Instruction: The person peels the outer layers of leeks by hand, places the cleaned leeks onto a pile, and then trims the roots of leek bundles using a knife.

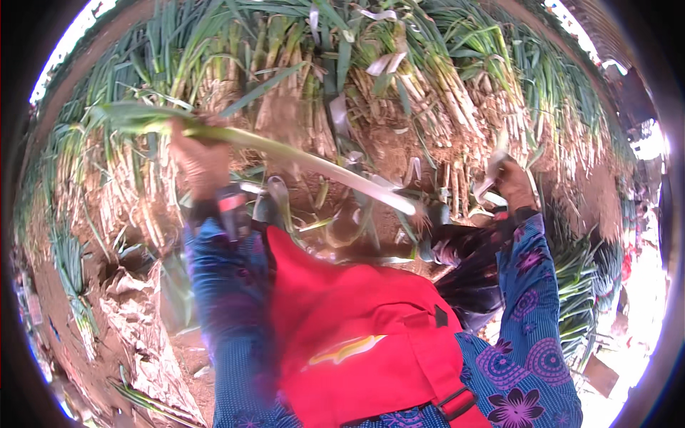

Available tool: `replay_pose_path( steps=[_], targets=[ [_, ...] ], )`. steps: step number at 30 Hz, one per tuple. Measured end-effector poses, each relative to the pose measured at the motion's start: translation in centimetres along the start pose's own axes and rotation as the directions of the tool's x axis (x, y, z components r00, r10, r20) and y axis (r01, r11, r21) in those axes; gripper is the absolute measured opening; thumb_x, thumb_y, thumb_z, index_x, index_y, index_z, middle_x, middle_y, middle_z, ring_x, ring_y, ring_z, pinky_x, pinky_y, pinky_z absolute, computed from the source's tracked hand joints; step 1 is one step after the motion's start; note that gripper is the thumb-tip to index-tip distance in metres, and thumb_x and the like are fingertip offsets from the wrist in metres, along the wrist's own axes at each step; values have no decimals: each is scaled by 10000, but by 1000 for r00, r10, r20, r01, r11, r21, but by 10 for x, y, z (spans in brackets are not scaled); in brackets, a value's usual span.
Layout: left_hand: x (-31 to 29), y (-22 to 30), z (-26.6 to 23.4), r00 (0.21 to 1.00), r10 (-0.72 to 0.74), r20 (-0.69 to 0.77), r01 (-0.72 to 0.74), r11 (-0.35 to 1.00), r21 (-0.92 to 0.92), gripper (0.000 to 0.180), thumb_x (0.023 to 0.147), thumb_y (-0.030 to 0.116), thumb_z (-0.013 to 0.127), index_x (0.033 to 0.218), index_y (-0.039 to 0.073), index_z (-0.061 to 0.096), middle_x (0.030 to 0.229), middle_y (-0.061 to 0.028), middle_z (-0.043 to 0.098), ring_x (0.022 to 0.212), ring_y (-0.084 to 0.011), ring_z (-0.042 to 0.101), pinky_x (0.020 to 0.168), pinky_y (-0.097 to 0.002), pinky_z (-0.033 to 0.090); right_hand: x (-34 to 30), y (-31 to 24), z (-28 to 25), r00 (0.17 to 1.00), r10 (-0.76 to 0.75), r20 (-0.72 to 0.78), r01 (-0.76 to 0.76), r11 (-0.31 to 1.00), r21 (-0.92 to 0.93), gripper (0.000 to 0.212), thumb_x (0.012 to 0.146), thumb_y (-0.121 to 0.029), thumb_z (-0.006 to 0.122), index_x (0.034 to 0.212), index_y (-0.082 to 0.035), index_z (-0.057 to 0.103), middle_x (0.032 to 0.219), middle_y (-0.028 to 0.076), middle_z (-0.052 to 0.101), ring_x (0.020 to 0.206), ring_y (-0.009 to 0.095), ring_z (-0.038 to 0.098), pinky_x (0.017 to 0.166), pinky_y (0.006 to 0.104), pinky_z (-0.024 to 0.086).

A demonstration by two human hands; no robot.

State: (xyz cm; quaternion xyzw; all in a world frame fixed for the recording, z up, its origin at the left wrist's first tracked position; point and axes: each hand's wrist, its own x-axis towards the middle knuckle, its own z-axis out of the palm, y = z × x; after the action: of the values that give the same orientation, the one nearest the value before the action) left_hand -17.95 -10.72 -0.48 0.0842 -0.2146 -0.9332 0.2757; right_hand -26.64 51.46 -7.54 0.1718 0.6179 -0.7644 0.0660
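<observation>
Held a long leek (300,151) aloft in the left hand (202,162), with fingers wrapped firmly round the green upper part, and slanted the white shaft down to the right, root end just beyond the red apron (357,307). Clasped a pale strip (485,187), perhaps peeled leaf, in the right hand (515,187), well apart from the leek; could not make out those fingertips fully because of blur. Faced thick rows of leeks (442,93), with leaf scraps (316,225) strewn on the ground nearer the apron. To judge by this, was probably partway through stripping outer layers off the single leek. For the next move, likely needed to let the strip fall from the right hand, then check the shaft for loose layers, gripping gently enough to avoid snapping or bruising.
</observation>
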Motion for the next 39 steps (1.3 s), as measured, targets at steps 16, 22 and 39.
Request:
replay_pose_path(
  steps=[16,22,39],
  targets=[
    [-28,-62,28,976,-73,-206,115,973,202,370,903,458,562,865,103,463,703,-39,442,628,-189,449,608,-336,394,-166,62,275,659,-317,682,743,413,-526,206,808,-138,618,986,-40,588,886,154,608,819,323,611,701,400,472],
    [-36,-67,45,929,-116,-350,205,952,229,359,896,462,574,852,121,471,686,-26,448,573,-190,477,543,-349,416,-167,72,279,638,-339,691,767,207,-607,101,782,-104,581,860,-46,551,802,144,575,748,348,580,654,452,448],
    [-20,-85,36,907,-20,-421,186,916,356,365,872,467,605,888,119,497,707,-35,477,570,-186,500,525,-362,412,-136,67,279,708,-195,678,678,456,-577,116,793,-129,583,837,-33,632,738,127,627,671,267,626,626,376,483]
  ],
)
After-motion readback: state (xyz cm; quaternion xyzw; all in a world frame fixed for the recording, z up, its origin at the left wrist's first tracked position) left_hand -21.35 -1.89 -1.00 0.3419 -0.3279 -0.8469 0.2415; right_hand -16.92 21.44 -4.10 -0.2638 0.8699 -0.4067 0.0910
